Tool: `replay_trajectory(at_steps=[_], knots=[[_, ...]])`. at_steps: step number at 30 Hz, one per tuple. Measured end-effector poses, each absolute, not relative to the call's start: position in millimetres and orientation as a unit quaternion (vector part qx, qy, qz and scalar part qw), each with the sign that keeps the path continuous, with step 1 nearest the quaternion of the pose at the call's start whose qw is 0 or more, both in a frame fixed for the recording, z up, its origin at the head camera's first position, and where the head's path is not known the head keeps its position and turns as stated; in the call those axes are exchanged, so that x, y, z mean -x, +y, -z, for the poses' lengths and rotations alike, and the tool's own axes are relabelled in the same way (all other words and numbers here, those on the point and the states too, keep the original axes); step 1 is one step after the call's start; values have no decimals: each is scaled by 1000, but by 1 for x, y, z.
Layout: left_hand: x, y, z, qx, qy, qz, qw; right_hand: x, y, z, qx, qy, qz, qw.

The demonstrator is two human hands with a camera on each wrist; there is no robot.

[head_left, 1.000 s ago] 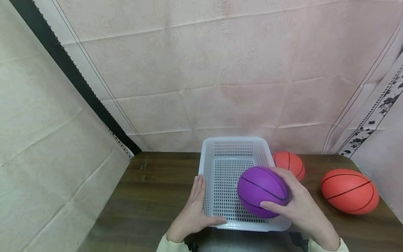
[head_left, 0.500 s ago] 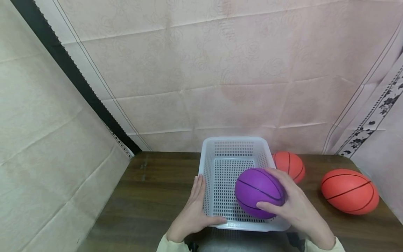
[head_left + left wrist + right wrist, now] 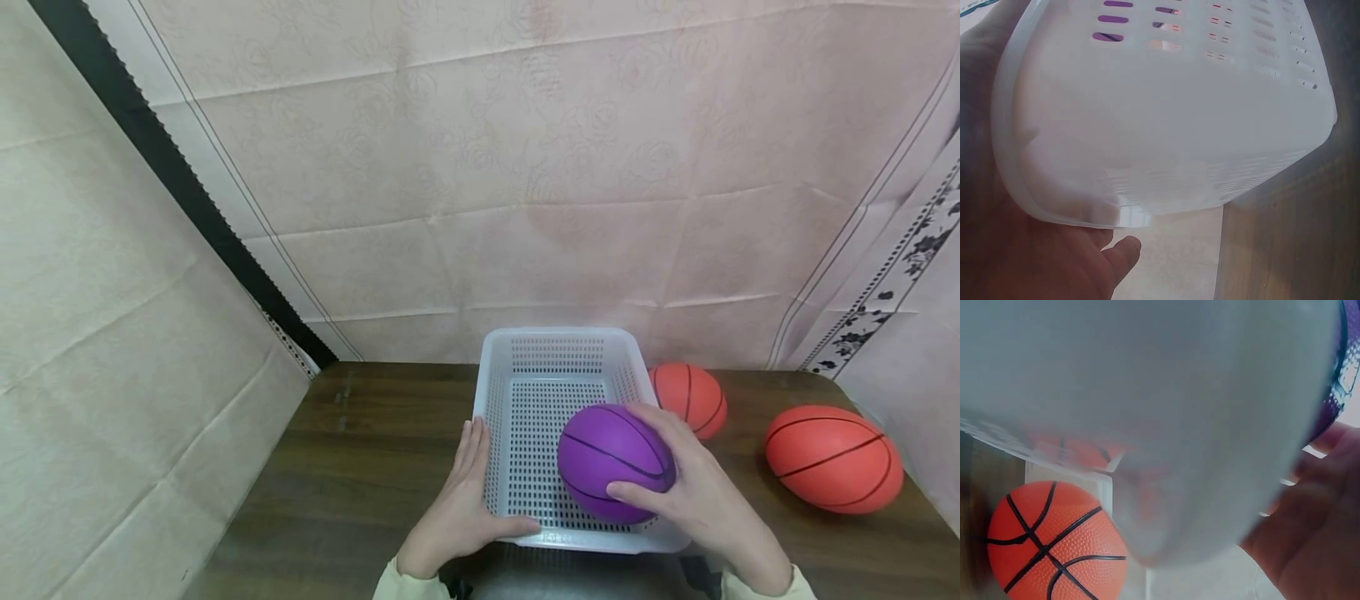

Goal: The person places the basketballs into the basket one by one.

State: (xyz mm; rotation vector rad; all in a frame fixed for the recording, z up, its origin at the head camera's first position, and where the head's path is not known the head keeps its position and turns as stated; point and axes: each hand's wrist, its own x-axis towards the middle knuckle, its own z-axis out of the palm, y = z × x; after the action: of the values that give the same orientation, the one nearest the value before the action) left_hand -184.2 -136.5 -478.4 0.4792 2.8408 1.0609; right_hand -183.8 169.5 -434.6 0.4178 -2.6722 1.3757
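Head view gives me the purple ball (image 3: 609, 462) within the white basket (image 3: 558, 332), toward its near right corner. My right hand (image 3: 697, 492) grips the ball from the right, thumb across its near face and index finger over the top; the other fingers are mostly hidden. I can't tell whether the ball touches the basket floor. My left hand (image 3: 465, 518) presses the basket's near left corner, fingers straight and together along the side wall, thumb spread apart from them along the near rim. Both wrists reach in from the bottom edge, where the sleeves (image 3: 408, 583) are cut off.

On the wooden table (image 3: 352, 492), one orange ball (image 3: 688, 393) is partly covered by the basket and right hand; a second orange ball (image 3: 834, 458) lies farther right. From the right wrist, the blurred basket wall fills most of my view, leaving just a slice of purple; from the left, purple shows through slots.
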Motion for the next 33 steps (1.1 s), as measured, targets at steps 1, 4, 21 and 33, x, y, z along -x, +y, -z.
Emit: replay_trajectory(at_steps=[1, 4, 21, 33], knots=[[184, -137, 479, -155, 925, -346, 36, 184, 169, 435, -138, -879, -452, 54], [184, -136, 478, -154, 925, -346, 36, 184, 168, 435, -142, -878, -453, 53], [184, -137, 478, -164, 924, -345, 33, 186, 168, 436, -164, -885, -421, 115], [185, -138, 478, -160, 925, -343, 43, 185, 192, 430, -102, -885, -419, 173]])
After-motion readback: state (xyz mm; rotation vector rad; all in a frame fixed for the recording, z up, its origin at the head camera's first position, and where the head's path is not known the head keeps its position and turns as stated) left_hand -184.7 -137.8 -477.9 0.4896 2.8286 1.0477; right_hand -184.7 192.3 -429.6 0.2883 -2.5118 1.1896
